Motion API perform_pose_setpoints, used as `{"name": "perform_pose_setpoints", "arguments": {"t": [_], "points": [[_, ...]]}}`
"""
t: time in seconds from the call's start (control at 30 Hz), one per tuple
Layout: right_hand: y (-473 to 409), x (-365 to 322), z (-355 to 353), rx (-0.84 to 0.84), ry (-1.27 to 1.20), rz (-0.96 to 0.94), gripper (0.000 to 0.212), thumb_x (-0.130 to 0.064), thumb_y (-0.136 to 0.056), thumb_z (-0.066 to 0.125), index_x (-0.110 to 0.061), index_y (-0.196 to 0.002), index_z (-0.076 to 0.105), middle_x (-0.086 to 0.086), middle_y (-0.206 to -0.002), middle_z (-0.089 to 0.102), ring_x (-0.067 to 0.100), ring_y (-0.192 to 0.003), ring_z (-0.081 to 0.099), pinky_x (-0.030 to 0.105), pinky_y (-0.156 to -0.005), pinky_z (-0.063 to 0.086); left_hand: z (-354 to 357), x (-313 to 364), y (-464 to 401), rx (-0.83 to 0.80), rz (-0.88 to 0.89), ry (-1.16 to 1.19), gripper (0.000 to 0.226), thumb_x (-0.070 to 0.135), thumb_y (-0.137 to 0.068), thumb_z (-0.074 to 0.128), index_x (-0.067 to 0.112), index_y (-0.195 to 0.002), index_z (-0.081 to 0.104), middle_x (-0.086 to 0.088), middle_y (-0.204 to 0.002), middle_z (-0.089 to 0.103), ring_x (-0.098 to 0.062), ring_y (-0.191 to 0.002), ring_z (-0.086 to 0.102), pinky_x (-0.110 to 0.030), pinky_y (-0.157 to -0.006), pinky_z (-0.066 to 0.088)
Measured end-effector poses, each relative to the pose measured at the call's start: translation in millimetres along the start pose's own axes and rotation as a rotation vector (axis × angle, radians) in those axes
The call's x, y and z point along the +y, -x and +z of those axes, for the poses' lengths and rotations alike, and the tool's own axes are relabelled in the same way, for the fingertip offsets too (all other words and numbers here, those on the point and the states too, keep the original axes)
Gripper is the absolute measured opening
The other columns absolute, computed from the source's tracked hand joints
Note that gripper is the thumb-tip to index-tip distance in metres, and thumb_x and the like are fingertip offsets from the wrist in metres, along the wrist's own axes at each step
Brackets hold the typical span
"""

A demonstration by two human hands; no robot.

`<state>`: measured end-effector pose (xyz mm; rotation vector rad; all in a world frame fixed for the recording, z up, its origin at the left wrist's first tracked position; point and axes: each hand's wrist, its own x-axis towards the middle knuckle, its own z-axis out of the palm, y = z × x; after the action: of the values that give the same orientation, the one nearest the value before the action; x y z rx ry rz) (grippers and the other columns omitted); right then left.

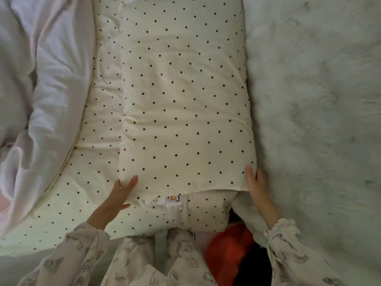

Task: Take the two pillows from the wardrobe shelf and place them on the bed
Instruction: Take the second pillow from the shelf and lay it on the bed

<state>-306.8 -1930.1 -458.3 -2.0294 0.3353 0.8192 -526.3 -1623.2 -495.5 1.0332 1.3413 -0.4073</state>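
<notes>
On the bed (82, 193), left hand (120, 193) and right hand (257, 186) press straight fingers against the dotted pillow (185, 100).

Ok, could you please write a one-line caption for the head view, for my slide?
Left hand and right hand touch the near corners of a polka-dot pillow lying on the bed.

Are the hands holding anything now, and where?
The polka-dot pillow, by its near corners: left hand straddles the left one with straight fingers, right hand lies flat against the right one. No curled grip shows.
</notes>
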Motion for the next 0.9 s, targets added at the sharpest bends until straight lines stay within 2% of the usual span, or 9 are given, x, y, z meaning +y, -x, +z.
{"name": "perform_pose_setpoints", "arguments": {"t": [0.07, 0.17, 0.27, 0.37, 0.43, 0.53, 0.6, 0.73, 0.9], "points": [[12, 8, -3, -0.082, -0.004, -0.052, 0.07, -0.049, -0.079, 0.063, -0.029, -0.139, 0.032, -0.011, -0.131, 0.049, 0.01, -0.12, 0.049, 0.02, -0.089, 0.043, 0, -5, 3, -0.001, 0.031, 0.018, 0.074, 0.045, -0.081, 0.061, 0.016, -0.14, 0.026, -0.004, -0.141, 0.04, -0.028, -0.124, 0.044, -0.053, -0.1, 0.04], [22, 24, -10, -0.119, 0.242, -0.207, 0.083, -0.036, -0.074, 0.075, -0.037, -0.141, 0.025, -0.019, -0.133, 0.046, -0.001, -0.116, 0.046, 0.025, -0.093, 0.04, 3, -8, 7, 0.05, 0.101, 0.028, 0.07, 0.034, -0.084, 0.063, 0.012, -0.14, 0.028, -0.009, -0.139, 0.044, -0.027, -0.117, 0.049, -0.048, -0.095, 0.044], [17, 35, -11, 0.086, 0.554, -0.252, 0.032, -0.025, -0.09, 0.056, -0.022, -0.121, 0.053, 0.003, -0.11, 0.066, 0.018, -0.088, 0.059, 0.031, -0.071, 0.046, 3, -11, 3, 0.044, 0.133, 0.029, 0.067, 0.031, -0.085, 0.062, 0.009, -0.14, 0.029, -0.01, -0.137, 0.046, -0.027, -0.116, 0.05, -0.044, -0.093, 0.044], [13, 39, -6, 0.298, 0.38, -0.175, 0.022, -0.004, -0.088, 0.046, -0.008, -0.092, 0.067, 0.016, -0.083, 0.067, 0.026, -0.07, 0.055, 0.03, -0.057, 0.04, -3, -16, -2, -0.001, 0.138, 0.08, 0.059, 0.027, -0.088, 0.06, 0.008, -0.138, 0.034, -0.008, -0.132, 0.05, -0.026, -0.113, 0.051, -0.04, -0.093, 0.042], [14, 35, -1, 0.334, 0.177, -0.123, 0.024, 0.001, -0.087, 0.045, -0.002, -0.092, 0.068, 0.016, -0.085, 0.066, 0.024, -0.069, 0.06, 0.029, -0.058, 0.051, -7, -18, -3, 0.02, 0.149, 0.098, 0.048, 0.021, -0.09, 0.058, 0.006, -0.132, 0.044, -0.01, -0.125, 0.054, -0.025, -0.105, 0.053, -0.037, -0.09, 0.044], [18, 33, 1, 0.337, -0.144, -0.015, 0.025, 0.003, -0.089, 0.043, -0.007, -0.097, 0.065, 0.009, -0.081, 0.064, 0.005, -0.051, 0.062, 0.013, -0.046, 0.05, -5, -19, -2, 0.156, 0.192, 0.082, 0.04, 0.015, -0.088, 0.06, 0.001, -0.126, 0.052, -0.015, -0.11, 0.058, -0.025, -0.082, 0.055, -0.03, -0.072, 0.048], [23, 36, 0, 0.319, -0.186, 0.007, 0.025, 0.004, -0.089, 0.045, -0.007, -0.098, 0.065, 0.01, -0.084, 0.065, 0.013, -0.058, 0.063, 0.015, -0.049, 0.053, -1, -22, 0, 0.277, 0.225, 0.02, 0.039, 0.014, -0.087, 0.061, 0.003, -0.124, 0.056, -0.015, -0.1, 0.06, -0.022, -0.064, 0.052, -0.029, -0.064, 0.045], [27, 47, -2, 0.317, -0.171, -0.037, 0.03, 0.008, -0.087, 0.045, -0.01, -0.095, 0.067, 0.005, -0.082, 0.066, 0.019, -0.072, 0.064, 0.018, -0.059, 0.056, 7, -45, 7, 0.41, 0.332, -0.14, 0.053, 0.017, -0.089, 0.057, 0.019, -0.138, 0.04, -0.02, -0.084, 0.058, -0.03, -0.075, 0.057, -0.032, -0.063, 0.044], [32, 65, -8, 0.262, 0.221, -0.106, 0.026, 0.008, -0.082, 0.044, -0.004, -0.075, 0.065, 0.018, -0.076, 0.066, 0.029, -0.072, 0.058, 0.038, -0.064, 0.048, 17, -59, 13, 0.426, 0.28, -0.27, 0.048, 0.017, -0.092, 0.05, 0.016, -0.139, 0.039, -0.008, -0.063, 0.047, -0.021, -0.064, 0.047, -0.034, -0.068, 0.04]]}}
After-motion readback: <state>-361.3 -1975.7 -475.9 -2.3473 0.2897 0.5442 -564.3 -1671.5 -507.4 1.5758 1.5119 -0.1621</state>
